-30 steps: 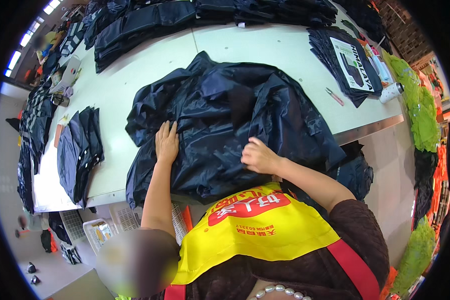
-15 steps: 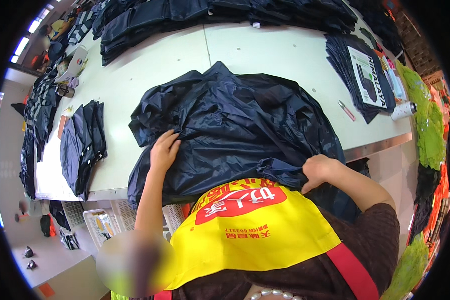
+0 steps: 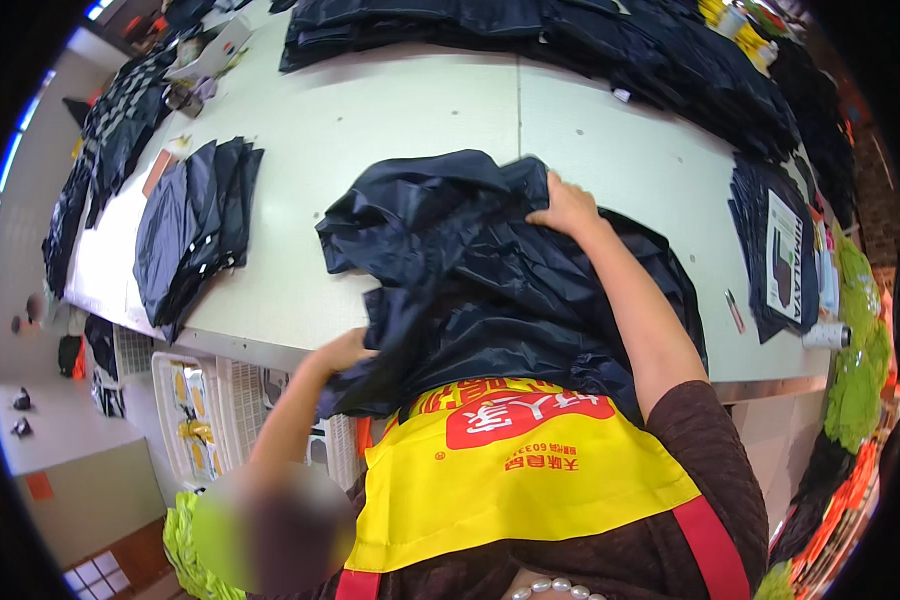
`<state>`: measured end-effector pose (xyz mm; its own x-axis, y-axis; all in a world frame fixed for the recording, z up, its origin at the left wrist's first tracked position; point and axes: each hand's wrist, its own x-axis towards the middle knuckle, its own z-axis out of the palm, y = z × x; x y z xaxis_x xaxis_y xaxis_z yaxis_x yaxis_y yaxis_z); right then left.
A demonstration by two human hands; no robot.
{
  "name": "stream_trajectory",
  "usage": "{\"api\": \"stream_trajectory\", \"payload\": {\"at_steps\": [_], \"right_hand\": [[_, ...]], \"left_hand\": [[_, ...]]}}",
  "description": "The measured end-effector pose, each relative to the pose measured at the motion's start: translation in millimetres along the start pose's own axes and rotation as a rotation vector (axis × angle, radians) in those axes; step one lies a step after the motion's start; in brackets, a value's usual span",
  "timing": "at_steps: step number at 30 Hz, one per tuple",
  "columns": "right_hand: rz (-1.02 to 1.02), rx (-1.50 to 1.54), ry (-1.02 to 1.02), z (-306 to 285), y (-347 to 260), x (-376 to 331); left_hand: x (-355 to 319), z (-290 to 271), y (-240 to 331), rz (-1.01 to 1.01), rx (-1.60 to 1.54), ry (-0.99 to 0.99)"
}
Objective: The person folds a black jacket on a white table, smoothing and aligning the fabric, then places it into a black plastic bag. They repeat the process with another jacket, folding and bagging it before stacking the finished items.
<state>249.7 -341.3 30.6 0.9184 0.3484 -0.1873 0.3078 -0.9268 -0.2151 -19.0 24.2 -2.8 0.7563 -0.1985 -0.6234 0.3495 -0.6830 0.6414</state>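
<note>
Head view: a dark, shiny garment (image 3: 490, 290) lies bunched on the near middle of the pale worktop (image 3: 410, 110). The right hand (image 3: 567, 207) is closed on its far edge, lifting a fold; the left hand (image 3: 342, 352) grips its near left corner at the worktop edge. This looks like mid-fold, and the next move seems to call for both hands drawing the cloth flat together. Folded dark stacks (image 3: 195, 225) sit left, more piles (image 3: 570, 40) far, white crates (image 3: 195, 400) on the floor below.

Large pale worktop (image 3: 410, 110) fills room centre. Left of worktop: grey floor (image 3: 40, 430), white plastic crate (image 3: 185, 400) below edge. Blue-white strip light (image 3: 10, 170) along far left.
</note>
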Motion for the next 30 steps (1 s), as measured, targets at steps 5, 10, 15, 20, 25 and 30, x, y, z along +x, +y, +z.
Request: {"api": "stream_trajectory", "payload": {"at_steps": [5, 10, 15, 20, 25, 30], "right_hand": [[-0.104, 0.43, 0.087, 30, -4, -9], [-0.154, 0.732, 0.162, 0, 19, -58], [-0.079, 0.564, 0.668, -33, 33, -79], [0.137, 0.331, 0.896, -34, 29, -103], [0.311, 0.368, 0.471, 42, 16, -86], [0.419, 0.341, 0.585, 65, 4, -59]], "left_hand": [[-13, 52, 35, -0.361, -0.301, 0.626], [-92, -35, 44, 0.029, -0.343, 1.014], [-56, -94, 127, 0.148, 0.139, 1.395], [44, -79, 90, 0.323, 0.441, 1.757], [147, -140, -39, 0.11, 0.187, 0.623], [181, -156, 112, -0.36, -0.291, 0.164]]}}
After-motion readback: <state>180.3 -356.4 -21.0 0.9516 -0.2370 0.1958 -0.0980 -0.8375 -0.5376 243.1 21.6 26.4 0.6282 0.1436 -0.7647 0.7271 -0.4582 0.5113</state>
